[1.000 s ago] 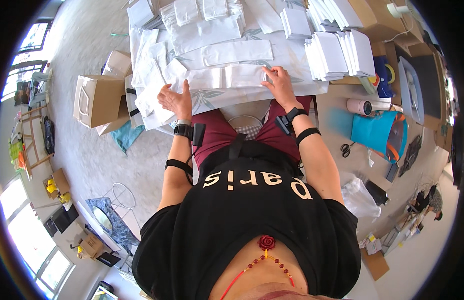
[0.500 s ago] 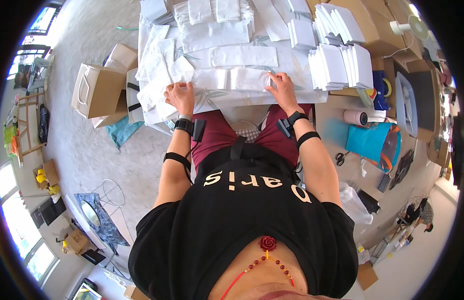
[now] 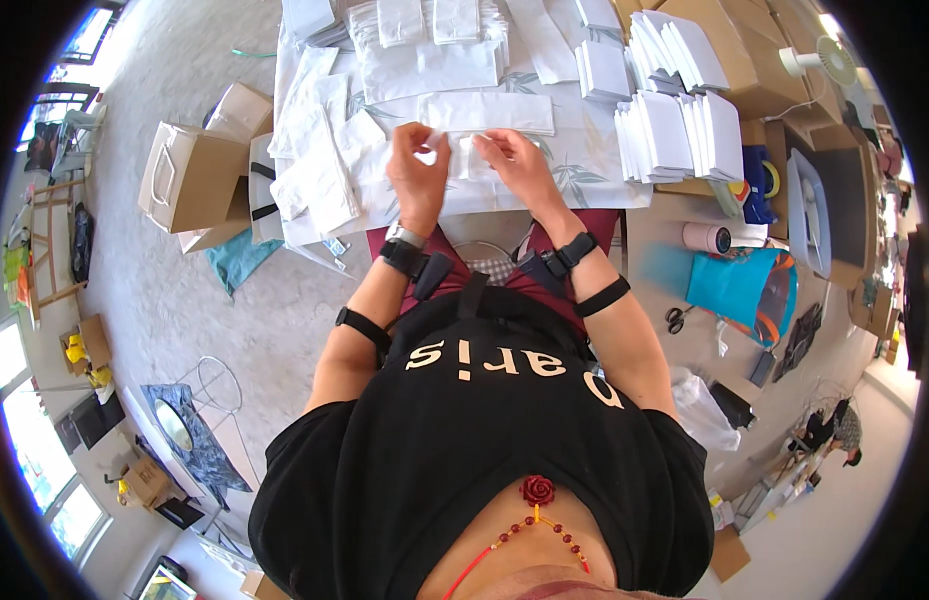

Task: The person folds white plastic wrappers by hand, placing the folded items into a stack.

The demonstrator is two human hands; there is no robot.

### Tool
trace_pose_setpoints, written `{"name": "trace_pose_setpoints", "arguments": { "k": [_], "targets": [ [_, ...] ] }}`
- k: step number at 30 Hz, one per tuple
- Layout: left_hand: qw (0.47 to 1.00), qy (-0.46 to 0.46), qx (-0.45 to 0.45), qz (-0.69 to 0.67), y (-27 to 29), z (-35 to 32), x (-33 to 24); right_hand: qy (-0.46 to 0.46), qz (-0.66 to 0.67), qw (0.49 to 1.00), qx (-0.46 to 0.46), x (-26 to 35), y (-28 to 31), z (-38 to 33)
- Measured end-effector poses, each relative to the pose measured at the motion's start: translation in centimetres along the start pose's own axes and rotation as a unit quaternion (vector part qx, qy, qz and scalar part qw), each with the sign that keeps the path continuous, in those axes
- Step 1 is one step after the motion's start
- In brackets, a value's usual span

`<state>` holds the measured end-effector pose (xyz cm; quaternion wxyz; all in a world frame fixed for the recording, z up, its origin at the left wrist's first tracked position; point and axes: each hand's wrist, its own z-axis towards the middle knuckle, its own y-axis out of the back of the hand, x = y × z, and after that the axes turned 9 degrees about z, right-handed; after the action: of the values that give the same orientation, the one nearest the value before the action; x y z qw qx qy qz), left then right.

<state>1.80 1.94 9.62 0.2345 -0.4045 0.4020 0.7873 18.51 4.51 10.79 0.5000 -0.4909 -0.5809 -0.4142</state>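
Observation:
Both of my hands work close together over the near edge of the table. My left hand (image 3: 420, 178) is curled, its thumb and forefinger pinched at the left side of a thin, glossy white sheet (image 3: 464, 163). Opposite it, my right hand (image 3: 521, 168) pinches the sheet's right side with thumb and fingers. Only a short stretch of the sheet shows between the hands, seemingly folded inward; the rest is hidden. Just beyond lies a flat white strip (image 3: 494, 114). Left of my left hand are loose, overlapping white sheets (image 3: 319, 150).
A wide pile of white sheets (image 3: 429, 65) lies farther back. Stacks of folded white pieces (image 3: 652, 135) stand at the table's right. Cardboard boxes (image 3: 196, 178) flank the table. Right of it are a pink bottle (image 3: 706, 237), a blue bag (image 3: 736, 290) and scissors (image 3: 676, 319).
My hands have come together from the two ends of the white sheet. The sheet, spread out flat before, now shows only a short stretch between them.

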Motion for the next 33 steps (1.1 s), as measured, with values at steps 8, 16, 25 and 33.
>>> {"name": "trace_pose_setpoints", "arguments": {
  "k": [8, 16, 25, 33],
  "targets": [
    [0.991, -0.116, 0.036, 0.06, -2.2, -2.3, -3.1, 0.066, 0.01, 0.993, -0.098, 0.1, 1.0, 2.0],
    [0.976, 0.001, 0.051, 0.209, -2.5, -5.0, 6.0, 0.03, 0.098, 0.99, -0.093, 2.7, 7.1, 0.3],
    [0.974, -0.077, 0.101, 0.187, -3.2, -5.0, 7.9, -0.016, 0.072, 0.986, -0.148, -1.3, 12.8, -1.1],
    [0.97, -0.085, 0.113, 0.199, -3.5, -5.1, 8.2, -0.056, 0.04, 0.981, -0.179, -5.8, 14.4, -1.7]
  ]
}}
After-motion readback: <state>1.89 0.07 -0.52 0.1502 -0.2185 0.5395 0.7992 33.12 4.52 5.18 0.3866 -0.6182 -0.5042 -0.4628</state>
